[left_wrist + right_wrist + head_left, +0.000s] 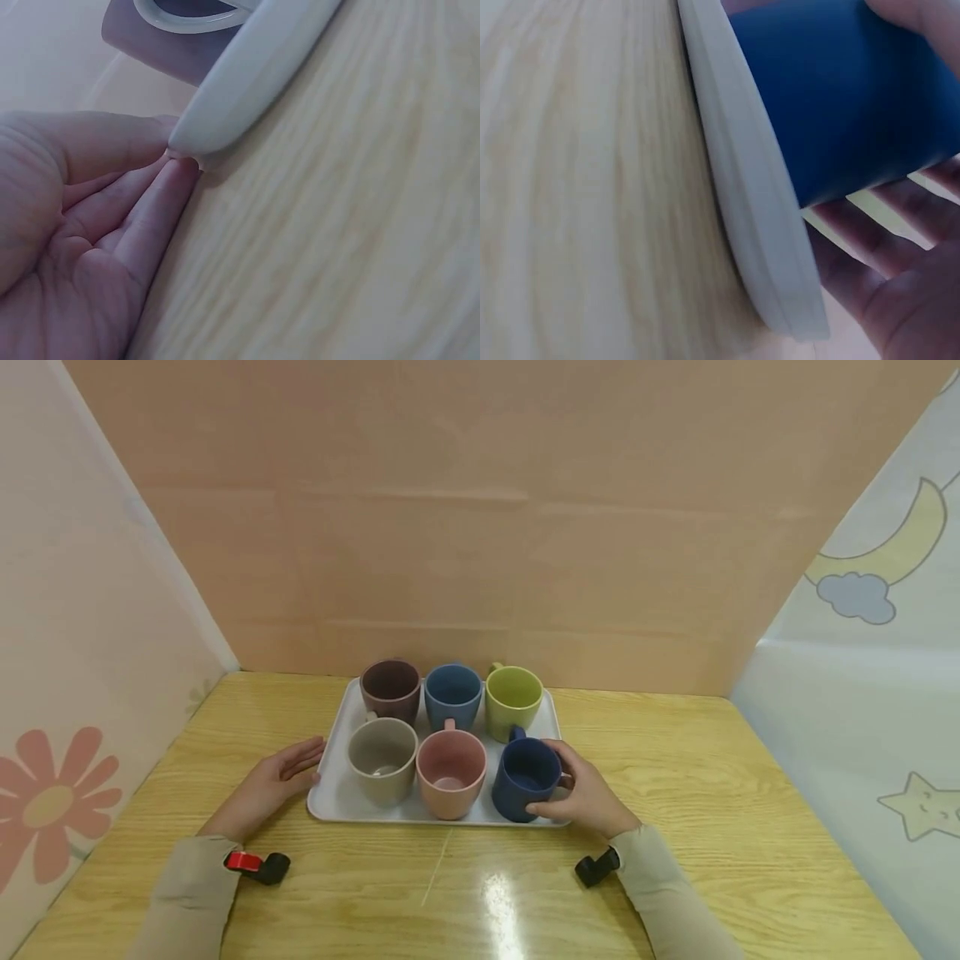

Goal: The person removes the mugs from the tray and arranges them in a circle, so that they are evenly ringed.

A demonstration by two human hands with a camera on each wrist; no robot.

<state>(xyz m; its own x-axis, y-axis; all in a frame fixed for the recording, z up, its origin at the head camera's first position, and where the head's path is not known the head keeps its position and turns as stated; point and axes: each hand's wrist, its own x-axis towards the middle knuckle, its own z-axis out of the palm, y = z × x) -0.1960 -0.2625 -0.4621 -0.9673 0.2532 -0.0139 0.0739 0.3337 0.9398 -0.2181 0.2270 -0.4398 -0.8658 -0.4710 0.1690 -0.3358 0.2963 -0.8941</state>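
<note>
A navy mug (528, 777) stands at the front right of a white tray (341, 806). My right hand (592, 793) holds this mug from its right side, with the thumb in front and the fingers around the back. In the right wrist view, the mug's blue side (840, 97) lies between thumb and fingers, beside the tray's edge (742, 180). My left hand (273, 785) is at the tray's left edge. Seen from the left wrist, thumb and fingertips (176, 176) pinch the tray's rim (232, 94) near a corner.
Beside the navy mug stand a pink mug (452, 789) and a beige mug (382, 777). Behind them are a brown mug (392, 689), a blue mug (452, 697) and a green mug (513, 702). The wooden table (675, 760) meets a tan back wall (480, 527).
</note>
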